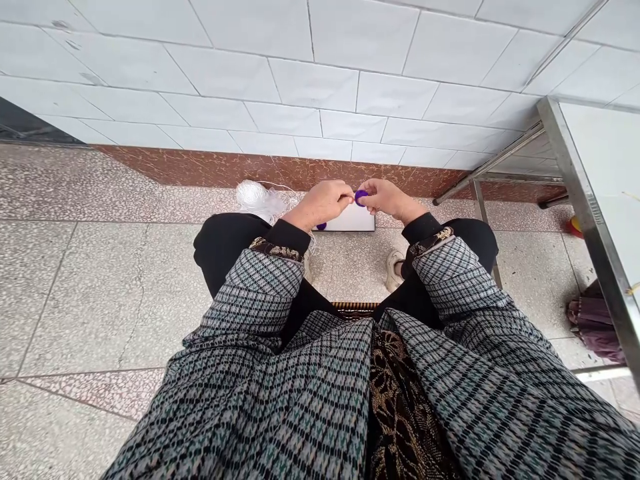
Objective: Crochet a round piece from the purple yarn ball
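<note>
I sit looking down at my lap, with both hands held out in front of my knees. My left hand (324, 202) and my right hand (387, 198) meet at a small purple piece (361, 196), and the fingers of both are pinched on it. Thin white thread (293, 200) runs from near my left hand toward a white bundle of thread (255, 197) on the floor. Below my hands lies a white flat box (353, 220) with another small purple piece (321, 227) at its left end.
A metal-framed table (585, 200) stands at the right, its legs reaching to the wall. A folded purple umbrella (595, 323) lies under it. Speckled floor spreads to the left, and a white tiled wall (320, 87) with a red-brown skirting is close ahead.
</note>
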